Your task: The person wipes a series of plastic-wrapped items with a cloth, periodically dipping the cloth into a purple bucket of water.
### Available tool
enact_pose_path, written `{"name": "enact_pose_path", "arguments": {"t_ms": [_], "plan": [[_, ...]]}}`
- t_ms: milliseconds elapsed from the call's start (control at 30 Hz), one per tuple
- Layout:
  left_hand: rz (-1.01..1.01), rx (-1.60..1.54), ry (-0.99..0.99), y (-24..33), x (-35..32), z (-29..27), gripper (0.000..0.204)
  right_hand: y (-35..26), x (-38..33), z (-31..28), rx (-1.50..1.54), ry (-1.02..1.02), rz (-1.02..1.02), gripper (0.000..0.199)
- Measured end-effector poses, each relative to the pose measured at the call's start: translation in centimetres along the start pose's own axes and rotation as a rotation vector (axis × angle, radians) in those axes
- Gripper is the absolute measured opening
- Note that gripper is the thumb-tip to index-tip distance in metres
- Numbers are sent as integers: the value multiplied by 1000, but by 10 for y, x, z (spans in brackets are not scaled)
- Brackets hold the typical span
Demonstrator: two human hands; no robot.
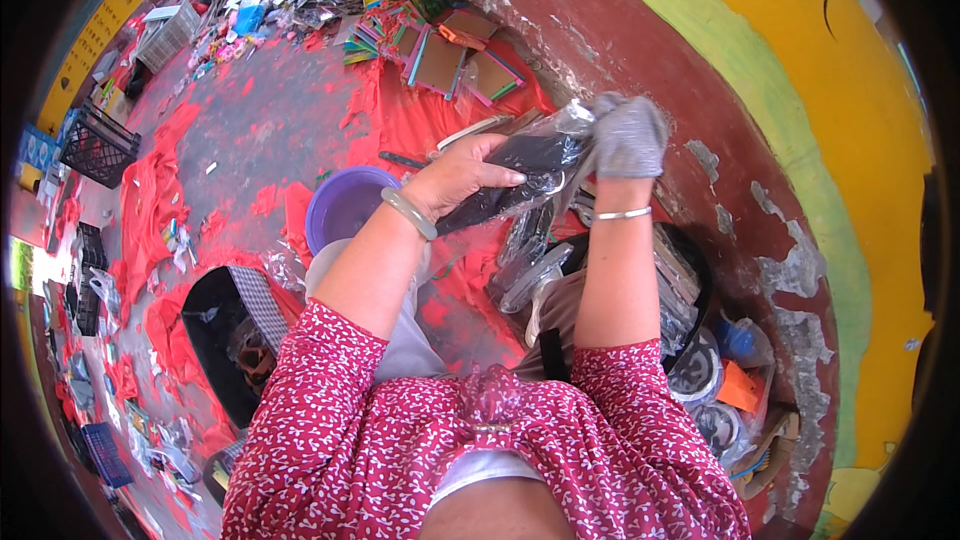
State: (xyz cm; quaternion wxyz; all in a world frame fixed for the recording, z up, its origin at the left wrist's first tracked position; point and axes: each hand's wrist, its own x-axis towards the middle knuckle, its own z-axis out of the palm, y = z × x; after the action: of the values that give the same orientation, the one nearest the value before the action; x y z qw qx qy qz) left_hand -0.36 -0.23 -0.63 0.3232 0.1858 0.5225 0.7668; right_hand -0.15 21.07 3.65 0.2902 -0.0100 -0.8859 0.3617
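Note:
In front of me a black item in a clear plastic bag (pixel 536 152) is held up between my two hands. My left hand (pixel 458 178), bare and with a pale bangle at the wrist, pinches the bag with the thumb on top. My right hand (pixel 630 138) wears a grey knit glove and a silver bangle. Its fingers are closed on the bag's far right end, where the plastic is crumpled. What kind of item the bag contains, I cannot make out. Under it lie more plastic-wrapped items (pixel 535 265), near my knees.
A purple basin (pixel 318 212) stands left of my left forearm. Further left is a black tub (pixel 205 325) with a checked cloth. Another black container (pixel 700 265) with wrapped goods sits right, by the peeling red wall (pixel 690 120). Boards (pixel 438 62) and a heap of odds and ends (pixel 300 0) lie ahead.

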Motion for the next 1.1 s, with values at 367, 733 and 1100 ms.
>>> {"name": "enact_pose_path", "arguments": {"t_ms": [367,733,1100], "plan": [[79,466,11,12,-8,-19,32,10,-11,-6,1210,-235,234,18],[6,205,-16,10,-1,-5,32,18,-22,42,1360,-141,358,17],[80,-125,-8,16,-8,-7,39,80,10,18,1526,172,541,18]]}}
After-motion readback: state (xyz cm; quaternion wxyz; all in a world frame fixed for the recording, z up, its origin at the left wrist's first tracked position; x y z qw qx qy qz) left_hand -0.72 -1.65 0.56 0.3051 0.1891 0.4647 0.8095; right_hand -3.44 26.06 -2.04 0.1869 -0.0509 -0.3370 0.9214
